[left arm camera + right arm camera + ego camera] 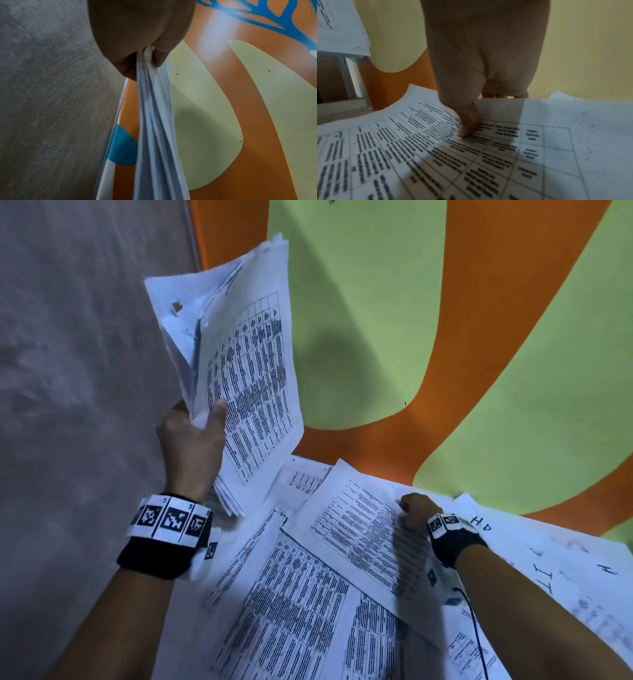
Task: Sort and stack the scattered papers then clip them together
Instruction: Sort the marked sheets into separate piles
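A gathered bundle of papers (239, 378) is held upright above the table's far left corner, pinched near its lower edge between thumb and fingers of the left hand (191, 440); its edges are seen fanned and uneven in the left wrist view, so squaring is judged not yet done. The top loose sheet (359, 529), printed with a table, lies tilted on the heap and is pinched at its far edge by the right hand (412, 513), thumb pressed on top and fingers curled under the rim. It is judged to be the next sheet for the bundle.

Beneath and around it, the remaining scattered sheets (291, 604) are spread overlapping across the near part of the table, among them a sheet with handwritten letters (548, 570) at the right. Roughly half the gathering is judged done; stacking, aligning and clipping are left. No clip can be seen anywhere.

The table (376, 320), patterned orange and green, is bare beyond the heap. A grey floor (85, 354) lies to the left. A black cable (474, 621) trails from the right wrist across the papers and could snag a lifted sheet.
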Demonstrator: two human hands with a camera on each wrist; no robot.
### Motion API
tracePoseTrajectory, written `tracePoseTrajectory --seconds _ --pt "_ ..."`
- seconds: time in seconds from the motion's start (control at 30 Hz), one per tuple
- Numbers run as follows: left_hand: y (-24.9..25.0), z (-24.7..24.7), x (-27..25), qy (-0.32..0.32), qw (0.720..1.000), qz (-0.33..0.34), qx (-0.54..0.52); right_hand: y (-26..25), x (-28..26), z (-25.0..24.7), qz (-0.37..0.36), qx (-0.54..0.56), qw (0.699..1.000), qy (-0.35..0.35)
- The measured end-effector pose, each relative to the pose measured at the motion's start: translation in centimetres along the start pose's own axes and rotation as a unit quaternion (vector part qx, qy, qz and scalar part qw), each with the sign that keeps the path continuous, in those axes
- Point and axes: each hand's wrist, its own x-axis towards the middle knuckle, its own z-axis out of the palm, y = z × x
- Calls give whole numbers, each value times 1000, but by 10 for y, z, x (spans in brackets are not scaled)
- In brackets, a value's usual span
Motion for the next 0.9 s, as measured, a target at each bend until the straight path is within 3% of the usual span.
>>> tracePoseTrajectory --seconds 0.3,0.43,0.53,0.67,0.73,0.8,0.9 --pt "-4 -2 1 1 1000 -6 -16 0 -17 -18 -43 91 993 65" --pt "-4 -6 2 0 1000 -8 -17 6 -42 -47 -62 156 972 165" --pt "-4 -12 4 6 1000 -9 -13 21 -69 -78 -64 218 942 246" --pt "-5 -22 6 13 1000 -17 -9 53 -96 -81 -19 382 866 322" --pt "-6 -26 4 16 1000 -18 -5 49 -111 -64 17 488 820 299" --pt "-4 -27 2 19 1000 -12 6 26 -130 -33 38 600 772 208" --pt "-3 -28 -3 19 1000 -15 9 -20 -143 26 79 674 729 93"
